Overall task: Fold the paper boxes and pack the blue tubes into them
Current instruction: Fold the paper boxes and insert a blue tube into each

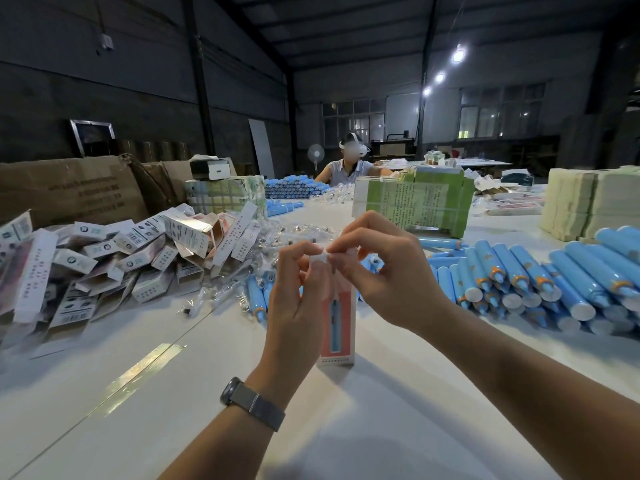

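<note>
A tall pink and white paper box stands upright on the white table, its base on the tabletop. My left hand and my right hand both pinch the white flap at its top end, fingers curled around it. What is inside the box is hidden. Blue tubes with orange collars lie piled to the right, a few more just left of the box. Filled boxes are heaped at the left.
Bundles of green flat cartons and cream sheets stand behind. Small clear-wrapped parts are scattered mid-table. Brown cardboard cases sit far left. Another person sits across the table behind more blue tubes.
</note>
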